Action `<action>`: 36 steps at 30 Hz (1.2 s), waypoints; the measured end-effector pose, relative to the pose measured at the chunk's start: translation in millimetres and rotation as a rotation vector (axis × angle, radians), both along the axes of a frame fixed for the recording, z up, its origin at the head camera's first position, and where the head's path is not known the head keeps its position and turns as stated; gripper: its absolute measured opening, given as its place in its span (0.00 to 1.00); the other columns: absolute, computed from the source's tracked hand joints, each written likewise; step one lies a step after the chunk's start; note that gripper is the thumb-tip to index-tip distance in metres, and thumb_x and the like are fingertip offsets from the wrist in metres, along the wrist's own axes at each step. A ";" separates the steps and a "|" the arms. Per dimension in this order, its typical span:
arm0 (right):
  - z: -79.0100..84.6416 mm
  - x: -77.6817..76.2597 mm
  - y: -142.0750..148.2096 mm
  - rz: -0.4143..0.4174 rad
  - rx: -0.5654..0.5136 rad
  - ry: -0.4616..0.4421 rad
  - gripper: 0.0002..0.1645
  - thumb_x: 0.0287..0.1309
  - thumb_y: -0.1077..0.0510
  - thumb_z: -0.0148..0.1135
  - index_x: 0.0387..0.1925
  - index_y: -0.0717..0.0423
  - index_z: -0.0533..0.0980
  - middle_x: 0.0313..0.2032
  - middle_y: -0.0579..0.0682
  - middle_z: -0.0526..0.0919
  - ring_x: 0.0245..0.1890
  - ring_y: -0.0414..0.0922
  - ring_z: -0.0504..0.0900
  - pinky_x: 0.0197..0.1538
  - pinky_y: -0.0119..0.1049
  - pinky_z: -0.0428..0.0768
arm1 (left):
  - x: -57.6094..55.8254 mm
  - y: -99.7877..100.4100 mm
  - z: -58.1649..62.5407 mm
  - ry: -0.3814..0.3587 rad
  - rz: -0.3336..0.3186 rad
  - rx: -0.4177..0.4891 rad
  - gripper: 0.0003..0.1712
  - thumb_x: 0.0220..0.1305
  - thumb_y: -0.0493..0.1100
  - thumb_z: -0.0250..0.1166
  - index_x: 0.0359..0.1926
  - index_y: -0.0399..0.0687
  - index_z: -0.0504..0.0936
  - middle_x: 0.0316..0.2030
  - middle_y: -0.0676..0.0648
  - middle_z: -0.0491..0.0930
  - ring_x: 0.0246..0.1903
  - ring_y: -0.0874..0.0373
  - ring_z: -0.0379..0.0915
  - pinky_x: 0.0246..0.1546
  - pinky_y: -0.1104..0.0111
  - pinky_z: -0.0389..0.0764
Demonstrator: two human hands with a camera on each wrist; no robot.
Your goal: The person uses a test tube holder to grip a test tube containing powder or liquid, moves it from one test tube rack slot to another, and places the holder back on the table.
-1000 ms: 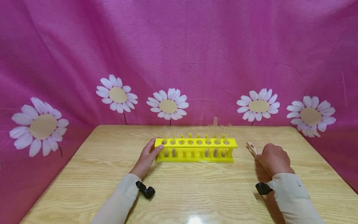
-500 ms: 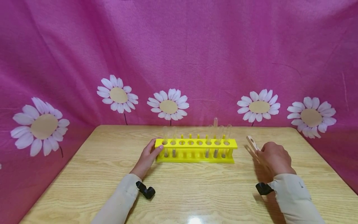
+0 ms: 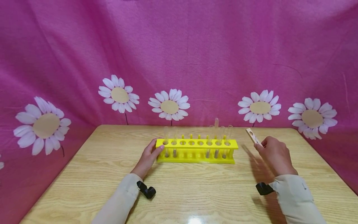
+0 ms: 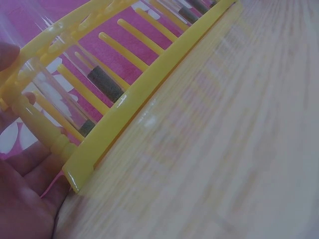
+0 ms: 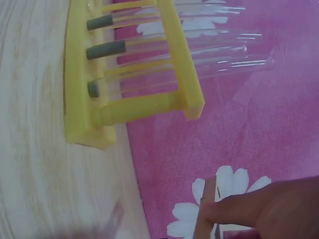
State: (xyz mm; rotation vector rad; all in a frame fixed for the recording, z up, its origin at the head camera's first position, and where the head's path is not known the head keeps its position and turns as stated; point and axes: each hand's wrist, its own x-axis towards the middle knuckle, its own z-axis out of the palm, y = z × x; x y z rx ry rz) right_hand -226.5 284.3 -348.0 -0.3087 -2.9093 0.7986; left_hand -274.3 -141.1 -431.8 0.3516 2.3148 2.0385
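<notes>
A yellow test tube rack (image 3: 195,160) stands on the table, its left end gripped by my left hand (image 3: 146,158) with the thumb in front. Two glass test tubes (image 4: 105,84) stand in the rack's left holes, with dark grey material at their bottoms. Several more are at the right side, three with similar grey contents (image 5: 105,49); one inverted tube (image 3: 216,122) rises higher behind them. My right hand (image 3: 275,155) pinches a wooden test tube holder (image 3: 253,136) above the table, right of the rack. Its lower part is hidden by the hand.
The light wood-grain table (image 3: 195,193) ends at a pink curtain (image 3: 207,62) printed with white daisies. Short yellow pegs (image 4: 133,37) line the rack's back. Black wrist mounts (image 3: 146,189) stick out from both sleeves.
My right hand has raised the wooden test tube holder off the table and tilted its tip upward; its shadow has spread apart from it. The left hand and the rack stay in place.
</notes>
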 end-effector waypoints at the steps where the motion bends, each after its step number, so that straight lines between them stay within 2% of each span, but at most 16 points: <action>1: 0.3 0.8 -0.4 0.002 0.001 0.022 0.19 0.63 0.52 0.61 0.39 0.67 0.71 0.26 0.57 0.75 0.27 0.52 0.70 0.26 0.39 0.68 | 0.4 0.1 0.2 -0.001 0.002 -0.003 0.26 0.68 0.57 0.58 0.63 0.57 0.68 0.60 0.48 0.70 0.57 0.53 0.67 0.61 0.59 0.66; 10: 7.3 6.3 -6.2 -0.011 0.017 0.194 0.18 0.67 0.52 0.55 0.42 0.66 0.70 0.30 0.61 0.78 0.25 0.52 0.71 0.23 0.38 0.66 | 1.6 0.7 0.1 0.010 0.010 -0.009 0.24 0.67 0.59 0.59 0.61 0.62 0.70 0.58 0.51 0.72 0.56 0.55 0.68 0.61 0.60 0.67; 17: 16.3 10.2 -13.6 -0.037 0.007 0.203 0.22 0.66 0.49 0.55 0.43 0.67 0.72 0.31 0.61 0.79 0.27 0.53 0.72 0.26 0.39 0.67 | 1.8 1.3 0.4 0.004 0.015 -0.010 0.25 0.66 0.60 0.59 0.61 0.62 0.70 0.59 0.50 0.71 0.56 0.54 0.68 0.61 0.60 0.67; 25: 30.5 15.9 -22.9 -0.019 0.004 0.222 0.31 0.65 0.41 0.55 0.37 0.69 0.79 0.25 0.57 0.77 0.26 0.52 0.70 0.23 0.38 0.68 | 1.3 2.3 0.9 -0.007 0.008 -0.005 0.25 0.67 0.60 0.59 0.61 0.62 0.70 0.59 0.51 0.71 0.56 0.54 0.67 0.61 0.59 0.66; 31: 41.1 22.7 -31.2 0.065 0.048 0.277 0.24 0.61 0.46 0.62 0.30 0.66 0.78 0.18 0.51 0.73 0.21 0.49 0.68 0.19 0.38 0.66 | 2.0 1.6 1.1 -0.003 0.010 0.000 0.25 0.66 0.60 0.59 0.61 0.62 0.70 0.58 0.51 0.72 0.56 0.54 0.68 0.61 0.59 0.67; 36: 48.6 29.0 -40.3 0.111 0.067 0.329 0.15 0.58 0.54 0.65 0.32 0.66 0.79 0.19 0.51 0.75 0.21 0.49 0.70 0.21 0.37 0.67 | 2.8 1.1 1.8 -0.004 0.011 -0.004 0.26 0.66 0.61 0.59 0.62 0.63 0.70 0.59 0.51 0.71 0.56 0.54 0.68 0.62 0.59 0.66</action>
